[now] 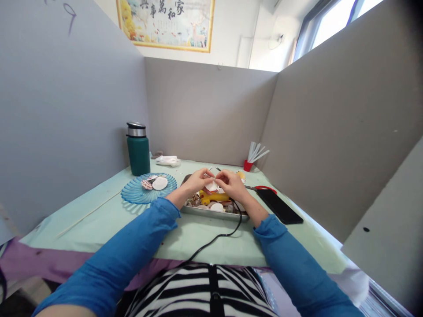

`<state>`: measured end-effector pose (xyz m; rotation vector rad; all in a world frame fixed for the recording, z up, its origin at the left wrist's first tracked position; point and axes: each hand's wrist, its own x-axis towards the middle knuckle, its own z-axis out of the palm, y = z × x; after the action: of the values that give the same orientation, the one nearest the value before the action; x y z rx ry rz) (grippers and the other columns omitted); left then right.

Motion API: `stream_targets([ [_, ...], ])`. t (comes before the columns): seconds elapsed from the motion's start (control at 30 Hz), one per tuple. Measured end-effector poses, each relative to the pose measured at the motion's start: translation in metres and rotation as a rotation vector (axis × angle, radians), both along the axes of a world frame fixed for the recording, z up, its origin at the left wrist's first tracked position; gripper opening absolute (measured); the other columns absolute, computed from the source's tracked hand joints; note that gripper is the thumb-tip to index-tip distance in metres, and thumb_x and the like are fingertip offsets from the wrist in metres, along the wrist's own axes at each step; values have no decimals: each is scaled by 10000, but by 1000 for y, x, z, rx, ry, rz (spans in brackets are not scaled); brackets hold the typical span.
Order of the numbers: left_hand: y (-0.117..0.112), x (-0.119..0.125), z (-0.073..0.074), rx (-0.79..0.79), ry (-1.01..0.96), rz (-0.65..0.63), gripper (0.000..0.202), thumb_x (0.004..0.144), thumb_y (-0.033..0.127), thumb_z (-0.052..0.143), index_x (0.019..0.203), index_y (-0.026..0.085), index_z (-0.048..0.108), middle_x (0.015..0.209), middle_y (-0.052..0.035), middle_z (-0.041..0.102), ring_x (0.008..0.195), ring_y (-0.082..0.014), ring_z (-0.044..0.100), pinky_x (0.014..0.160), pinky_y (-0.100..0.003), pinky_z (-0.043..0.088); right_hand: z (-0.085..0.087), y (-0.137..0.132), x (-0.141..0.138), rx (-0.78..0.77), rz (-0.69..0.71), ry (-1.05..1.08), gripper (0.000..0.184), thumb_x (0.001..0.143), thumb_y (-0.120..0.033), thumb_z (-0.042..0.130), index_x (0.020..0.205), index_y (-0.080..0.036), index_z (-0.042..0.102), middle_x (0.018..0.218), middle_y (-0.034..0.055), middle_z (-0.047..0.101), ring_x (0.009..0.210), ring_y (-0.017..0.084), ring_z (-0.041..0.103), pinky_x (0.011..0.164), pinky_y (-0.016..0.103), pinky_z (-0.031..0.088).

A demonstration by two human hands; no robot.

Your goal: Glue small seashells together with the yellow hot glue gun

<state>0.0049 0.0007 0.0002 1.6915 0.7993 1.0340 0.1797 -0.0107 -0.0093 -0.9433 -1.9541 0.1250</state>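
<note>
The left hand (201, 178) and the right hand (229, 181) meet over the metal tray (211, 214), their fingertips pinching a small white round piece (212, 185) between them; the exact finger contacts are too small to make out. The piece looks light, thin and rather stiff, perhaps brittle like shell, so a soft grip at opposite rims should suit it better than pressure across its face.

Just below it, a yellow glue gun (215, 197) lies in the tray among shells, and its black cord (214, 239) passes over the tray's front edge and on to the front edge of the counter (158, 240), where a forearm could snag it. The tray's raised rim limits low sideways moves. The blue plate (129, 193) sits beyond the tray's left edge; the phone (280, 206) lies off its right edge. Elbows have most room toward the counter's front edge.
</note>
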Motion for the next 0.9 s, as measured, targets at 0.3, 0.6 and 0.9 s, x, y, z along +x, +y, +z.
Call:
stream_targets([
  [0.3, 3, 0, -4, -32, -28, 0, 336, 793, 288, 675, 1054, 159, 506, 781, -15, 593, 650, -146, 650, 527, -264, 555, -1, 0, -1, 40, -25, 38, 131, 840, -309, 569, 811, -186, 605, 721, 11, 630, 597, 121, 521, 554, 231, 390],
  [0.6, 2, 0, 0, 2, -2, 22, 328, 771, 427, 668, 879, 133, 573, 780, -10, 551, 654, -109, 584, 523, -224, 540, 0, 1, -1, 61, -19, 75, 146, 847, -325, 570, 811, -185, 592, 738, 18, 628, 594, 118, 517, 548, 234, 389],
  [0.9, 3, 0, -1, 15, -34, 34, 315, 756, 424, 683, 751, 137, 552, 689, 4, 532, 637, -109, 573, 516, -229, 547, -2, 1, -1, 60, -13, 14, 171, 855, -353, 571, 816, -190, 607, 736, 17, 631, 604, 123, 514, 553, 235, 388],
])
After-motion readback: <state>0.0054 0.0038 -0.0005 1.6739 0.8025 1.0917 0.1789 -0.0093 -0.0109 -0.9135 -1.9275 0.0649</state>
